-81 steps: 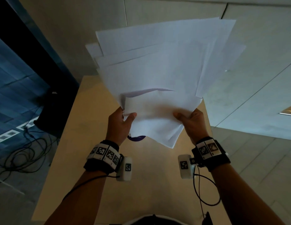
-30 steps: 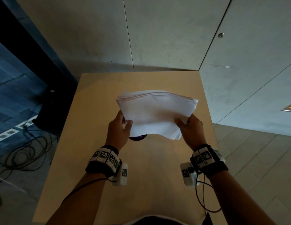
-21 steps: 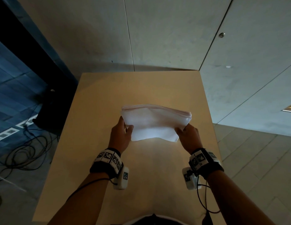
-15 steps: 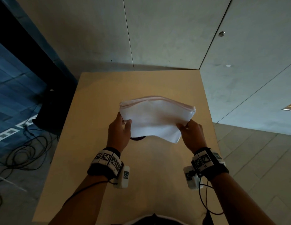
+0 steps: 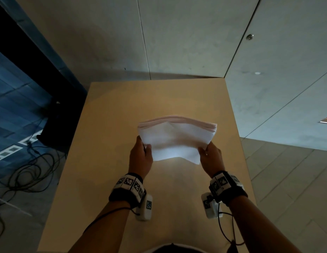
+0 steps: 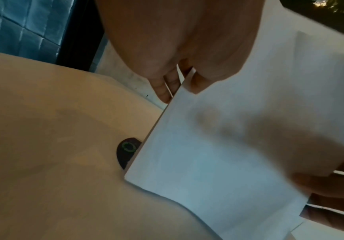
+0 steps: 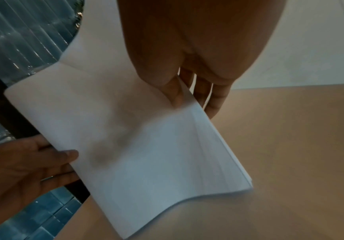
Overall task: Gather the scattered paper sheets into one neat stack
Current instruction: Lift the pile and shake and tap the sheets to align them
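A stack of white paper sheets [image 5: 175,141] stands on edge over the middle of the tan table [image 5: 159,99], its lower edge down at the tabletop. My left hand [image 5: 141,152] pinches its left side, thumb in front and fingers behind. My right hand [image 5: 210,154] pinches its right side the same way. In the left wrist view the stack [image 6: 239,146] fills the right half, with my left hand [image 6: 179,78] at its upper edge. From the right wrist, the stack [image 7: 146,146] bows between my right hand [image 7: 187,91] and my left hand [image 7: 33,162].
A small dark round thing with a green ring [image 6: 127,151] lies on the table, half hidden behind the paper. Black cables [image 5: 22,170] and a dark object lie on the floor left of the table. A concrete wall [image 5: 177,33] rises behind the far edge.
The fanned sheets held high were brought down and squared into one stack. Since half a second ago the stack has dropped a little lower towards the tabletop; both hands keep their hold.
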The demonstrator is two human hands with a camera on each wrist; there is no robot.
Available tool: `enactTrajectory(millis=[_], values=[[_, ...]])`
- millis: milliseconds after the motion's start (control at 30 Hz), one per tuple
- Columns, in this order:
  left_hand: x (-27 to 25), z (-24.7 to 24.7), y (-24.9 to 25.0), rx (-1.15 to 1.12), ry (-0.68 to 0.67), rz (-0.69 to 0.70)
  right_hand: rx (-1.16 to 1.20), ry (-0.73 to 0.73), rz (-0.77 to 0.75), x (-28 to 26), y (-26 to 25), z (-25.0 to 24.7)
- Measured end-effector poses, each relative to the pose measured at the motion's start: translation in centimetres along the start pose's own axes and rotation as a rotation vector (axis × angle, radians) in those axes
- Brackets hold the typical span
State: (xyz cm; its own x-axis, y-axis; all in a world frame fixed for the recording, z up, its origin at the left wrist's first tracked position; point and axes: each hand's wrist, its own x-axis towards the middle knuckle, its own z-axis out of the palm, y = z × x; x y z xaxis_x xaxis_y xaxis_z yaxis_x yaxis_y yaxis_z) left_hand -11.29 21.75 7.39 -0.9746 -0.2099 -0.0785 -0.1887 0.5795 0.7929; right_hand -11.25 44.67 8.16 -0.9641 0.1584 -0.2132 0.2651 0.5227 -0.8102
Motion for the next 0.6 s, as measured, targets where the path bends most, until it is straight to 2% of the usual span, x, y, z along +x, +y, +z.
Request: enactTrajectory(millis=[100,267,333,433,533,600], values=[[0.4,-0.6,0.3,0.032,0.060,0.047,0.001,0.005,-0.006,0.0,-1.2,-0.7],[-0.3,-1.9,1.0,-0.032,0.103,0.180,-0.015,0.097,-0.125,-0.6,-1.2,-1.2],[-0.6,-1.5,-0.1,0.020,0.040,0.152,-0.015,0.048,-0.123,-0.8,-0.3,-0.6],[-0.9,-0.5,-1.8,0.106,-0.089,0.080,-0.082,-0.038,-0.040,-0.7,1.6,0.4],[-0.7,-0.3,-1.6,0.105,-0.067,0.034,-0.133,-0.022,0.023,-0.4,2.1,0.7],[-0.6,-0.6,-1.1,0.080,-0.028,0.057,-0.127,0.004,0.020,-0.5,1.7,0.4]])
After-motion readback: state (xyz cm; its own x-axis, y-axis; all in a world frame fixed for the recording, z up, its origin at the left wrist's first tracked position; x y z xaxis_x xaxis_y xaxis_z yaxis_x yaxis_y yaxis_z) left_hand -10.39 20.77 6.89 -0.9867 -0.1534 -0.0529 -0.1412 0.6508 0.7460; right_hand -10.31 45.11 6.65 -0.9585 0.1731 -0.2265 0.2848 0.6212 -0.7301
